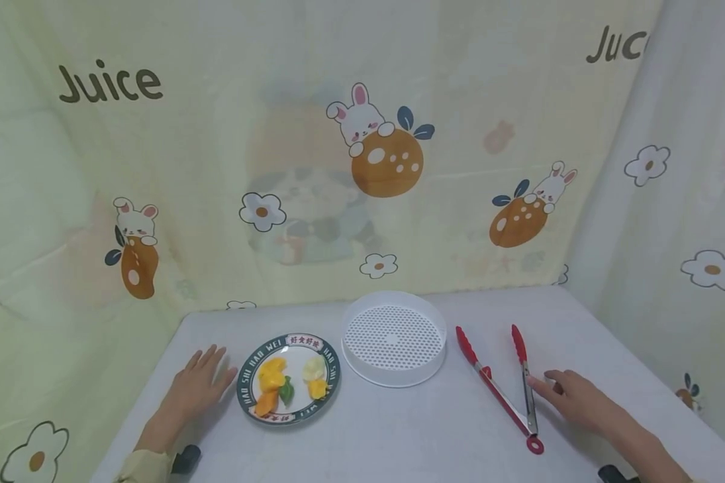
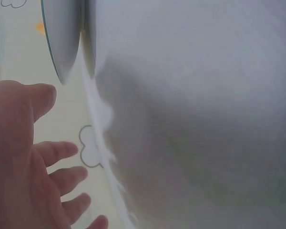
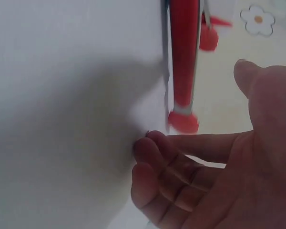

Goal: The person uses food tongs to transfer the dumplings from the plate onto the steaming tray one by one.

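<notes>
My left hand (image 1: 196,382) lies on the table at the left, its fingers spread and holding nothing. Just right of it stands a round plate (image 1: 246,367) with a dark green lettered rim, whose edge also shows in the left wrist view. On the plate are yellow pieces (image 1: 272,373), an orange piece (image 1: 266,403), a green piece (image 1: 286,390) and a pale piece (image 1: 314,367). Red-and-silver tongs (image 1: 506,404) lie spread apart at the right. Beside their right arm is my right hand (image 1: 580,400), fingers loosely bent, nothing gripped; in the right wrist view the tongs (image 3: 183,57) sit apart from the fingers.
Between plate and tongs stands a round white tray (image 1: 393,377) with a perforated bottom. A white cloth (image 1: 399,443) covers the table. Printed curtains (image 1: 459,60) with rabbits, fruit and flowers hang behind it and at both sides.
</notes>
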Action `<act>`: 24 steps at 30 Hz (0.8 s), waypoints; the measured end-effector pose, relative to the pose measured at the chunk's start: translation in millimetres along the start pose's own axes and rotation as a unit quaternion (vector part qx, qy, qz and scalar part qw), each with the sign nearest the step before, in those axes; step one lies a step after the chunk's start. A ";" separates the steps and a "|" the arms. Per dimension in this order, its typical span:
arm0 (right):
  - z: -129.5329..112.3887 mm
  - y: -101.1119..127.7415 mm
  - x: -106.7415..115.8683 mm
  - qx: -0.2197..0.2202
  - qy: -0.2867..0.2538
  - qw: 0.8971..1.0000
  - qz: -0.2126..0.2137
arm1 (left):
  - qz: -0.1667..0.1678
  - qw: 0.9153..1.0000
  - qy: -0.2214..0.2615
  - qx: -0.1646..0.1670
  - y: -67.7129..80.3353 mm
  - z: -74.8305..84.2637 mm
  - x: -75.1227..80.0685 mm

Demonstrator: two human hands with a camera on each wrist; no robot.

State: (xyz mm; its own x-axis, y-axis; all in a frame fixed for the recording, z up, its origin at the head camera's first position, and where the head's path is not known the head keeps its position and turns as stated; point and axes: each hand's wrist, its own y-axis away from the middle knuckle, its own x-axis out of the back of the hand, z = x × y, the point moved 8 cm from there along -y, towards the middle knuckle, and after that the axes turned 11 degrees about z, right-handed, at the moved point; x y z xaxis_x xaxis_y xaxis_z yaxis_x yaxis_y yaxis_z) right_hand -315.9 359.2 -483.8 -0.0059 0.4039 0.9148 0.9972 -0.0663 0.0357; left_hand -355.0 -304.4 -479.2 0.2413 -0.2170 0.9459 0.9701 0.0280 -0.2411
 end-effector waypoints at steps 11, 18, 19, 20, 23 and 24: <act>-35.2 9.9 -22.8 -0.045 0.035 0.998 0.001 | -0.008 0.999 0.045 -0.009 -3.1 10.3 -0.9; -40.0 8.4 -27.6 -0.054 0.049 0.997 0.005 | -0.094 0.986 0.126 0.047 -6.3 17.6 -10.3; -40.3 8.5 -27.6 -0.054 0.045 0.997 0.007 | -0.099 0.986 0.129 0.049 -6.8 18.3 -12.0; -40.1 8.7 -27.9 -0.059 0.037 0.998 0.006 | -0.101 0.985 0.132 0.050 -7.0 18.6 -13.5; -38.8 9.7 -27.2 -0.072 0.007 0.997 0.009 | -0.099 0.985 0.135 0.047 -6.4 19.0 -15.0; -38.2 9.9 -26.5 -0.075 -0.002 0.997 0.011 | -0.099 0.985 0.134 0.046 -5.8 19.4 -15.0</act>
State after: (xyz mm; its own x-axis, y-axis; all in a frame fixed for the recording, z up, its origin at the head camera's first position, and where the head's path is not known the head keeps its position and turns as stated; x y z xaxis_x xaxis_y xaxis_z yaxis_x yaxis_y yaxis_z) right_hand -308.7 313.0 -492.4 0.0161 0.4045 0.9144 0.9747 -0.2104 0.0758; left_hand -363.8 -282.4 -487.8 0.0432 -0.4765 0.8781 0.9987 0.0442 -0.0252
